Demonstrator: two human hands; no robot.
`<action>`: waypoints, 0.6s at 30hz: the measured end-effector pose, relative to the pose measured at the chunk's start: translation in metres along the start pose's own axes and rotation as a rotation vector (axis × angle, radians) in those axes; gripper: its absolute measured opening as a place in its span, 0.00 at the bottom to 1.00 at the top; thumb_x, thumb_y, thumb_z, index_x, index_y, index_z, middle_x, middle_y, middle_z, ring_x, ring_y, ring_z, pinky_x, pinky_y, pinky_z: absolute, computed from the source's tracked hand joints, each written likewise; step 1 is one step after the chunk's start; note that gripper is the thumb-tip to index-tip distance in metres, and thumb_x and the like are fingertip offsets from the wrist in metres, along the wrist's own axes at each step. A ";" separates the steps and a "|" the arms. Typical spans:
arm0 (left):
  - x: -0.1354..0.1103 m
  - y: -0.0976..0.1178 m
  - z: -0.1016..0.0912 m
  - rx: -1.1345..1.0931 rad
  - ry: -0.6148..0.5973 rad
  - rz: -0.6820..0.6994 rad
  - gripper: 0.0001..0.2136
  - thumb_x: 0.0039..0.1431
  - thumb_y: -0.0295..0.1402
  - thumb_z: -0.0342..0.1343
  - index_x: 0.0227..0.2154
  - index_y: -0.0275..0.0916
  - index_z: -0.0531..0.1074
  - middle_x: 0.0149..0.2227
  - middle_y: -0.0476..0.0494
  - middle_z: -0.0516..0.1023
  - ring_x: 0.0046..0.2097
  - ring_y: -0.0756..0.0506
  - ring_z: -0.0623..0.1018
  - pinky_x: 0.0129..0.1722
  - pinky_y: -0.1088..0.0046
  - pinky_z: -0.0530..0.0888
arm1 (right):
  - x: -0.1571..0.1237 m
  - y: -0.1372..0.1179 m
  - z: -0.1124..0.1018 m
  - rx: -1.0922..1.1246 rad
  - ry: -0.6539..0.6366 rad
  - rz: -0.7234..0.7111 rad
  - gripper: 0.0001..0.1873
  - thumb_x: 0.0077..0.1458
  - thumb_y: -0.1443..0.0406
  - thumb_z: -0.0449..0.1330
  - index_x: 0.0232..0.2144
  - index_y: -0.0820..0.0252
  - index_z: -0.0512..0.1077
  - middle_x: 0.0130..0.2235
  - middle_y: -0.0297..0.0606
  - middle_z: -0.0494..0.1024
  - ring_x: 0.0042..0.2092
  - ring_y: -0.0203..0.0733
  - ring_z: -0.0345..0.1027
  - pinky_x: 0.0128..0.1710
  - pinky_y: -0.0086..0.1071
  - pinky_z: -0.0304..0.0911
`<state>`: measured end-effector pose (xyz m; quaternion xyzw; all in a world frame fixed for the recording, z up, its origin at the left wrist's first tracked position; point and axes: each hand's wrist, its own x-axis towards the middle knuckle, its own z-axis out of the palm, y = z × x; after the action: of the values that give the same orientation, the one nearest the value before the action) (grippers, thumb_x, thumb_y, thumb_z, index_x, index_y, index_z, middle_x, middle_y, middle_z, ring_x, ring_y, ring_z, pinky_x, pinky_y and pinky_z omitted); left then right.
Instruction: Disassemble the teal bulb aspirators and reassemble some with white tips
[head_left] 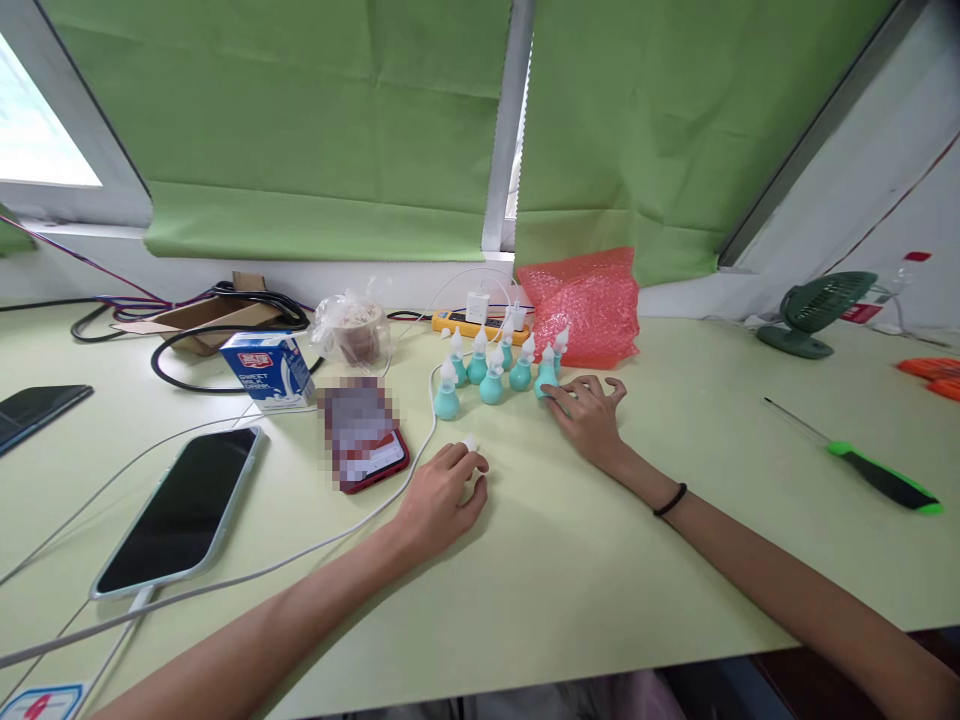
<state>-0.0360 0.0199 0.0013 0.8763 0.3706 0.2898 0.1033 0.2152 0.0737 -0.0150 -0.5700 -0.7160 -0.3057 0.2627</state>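
Observation:
Several teal squeeze bulbs (491, 388) with translucent white pointed tips stand upright in a cluster on the table. My right hand (589, 415) reaches to the bulb at the cluster's right front (546, 374). Its thumb and forefinger close at that bulb's lower side, while the other fingers are spread. Left of centre, my left hand (442, 495) rests low over the table with its fingers curled. A small white tip (470, 442) shows just beyond its knuckles; whatever lies under the fingers is hidden.
Near my left hand lie a red-cased phone (375, 460), a white cable (330, 541) and a charging phone (184, 510). Behind stand a milk carton (268, 372), bagged tape (356, 330), a power strip (480, 328) and pink bubble wrap (581, 305). A screwdriver (877, 475) and fan (817, 310) are right.

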 end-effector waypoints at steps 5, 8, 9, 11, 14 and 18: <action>0.000 0.001 -0.002 -0.043 0.081 0.018 0.06 0.52 0.27 0.43 0.31 0.37 0.64 0.28 0.46 0.66 0.32 0.48 0.68 0.31 0.73 0.65 | 0.001 0.004 -0.006 0.097 0.241 0.029 0.09 0.52 0.63 0.54 0.36 0.53 0.71 0.30 0.36 0.73 0.38 0.42 0.60 0.42 0.41 0.42; -0.001 0.002 -0.003 -0.089 0.102 0.025 0.06 0.53 0.28 0.43 0.32 0.37 0.64 0.28 0.46 0.66 0.32 0.49 0.67 0.31 0.73 0.64 | 0.001 0.004 -0.014 0.195 0.413 0.029 0.09 0.49 0.65 0.57 0.35 0.52 0.71 0.35 0.36 0.73 0.39 0.42 0.61 0.41 0.40 0.48; -0.001 0.003 -0.004 -0.112 0.107 0.021 0.05 0.53 0.29 0.44 0.32 0.37 0.64 0.27 0.47 0.65 0.32 0.49 0.67 0.31 0.73 0.64 | 0.001 0.002 -0.019 0.232 0.449 -0.001 0.09 0.48 0.66 0.57 0.36 0.52 0.70 0.36 0.36 0.73 0.39 0.42 0.61 0.41 0.40 0.49; -0.001 0.004 -0.007 -0.182 0.116 -0.005 0.05 0.53 0.31 0.45 0.32 0.37 0.64 0.28 0.47 0.66 0.32 0.49 0.66 0.31 0.73 0.64 | -0.001 -0.004 -0.031 0.288 0.473 -0.116 0.11 0.47 0.68 0.58 0.35 0.50 0.69 0.38 0.36 0.72 0.39 0.42 0.61 0.40 0.40 0.51; -0.002 0.003 -0.010 -0.357 0.165 -0.093 0.09 0.54 0.35 0.47 0.36 0.37 0.63 0.30 0.47 0.67 0.31 0.50 0.66 0.30 0.74 0.64 | -0.004 -0.020 -0.049 0.283 0.424 -0.410 0.14 0.45 0.70 0.60 0.35 0.48 0.69 0.39 0.37 0.71 0.39 0.41 0.60 0.38 0.41 0.55; -0.003 0.002 -0.009 -0.592 0.258 -0.186 0.12 0.55 0.38 0.46 0.38 0.37 0.62 0.31 0.46 0.67 0.31 0.50 0.67 0.29 0.76 0.65 | -0.013 -0.040 -0.058 0.317 0.245 -0.783 0.16 0.45 0.70 0.60 0.38 0.49 0.68 0.44 0.41 0.69 0.40 0.38 0.61 0.36 0.36 0.61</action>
<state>-0.0420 0.0159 0.0085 0.7267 0.3589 0.4827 0.3317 0.1806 0.0163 0.0094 -0.1677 -0.8797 -0.3339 0.2942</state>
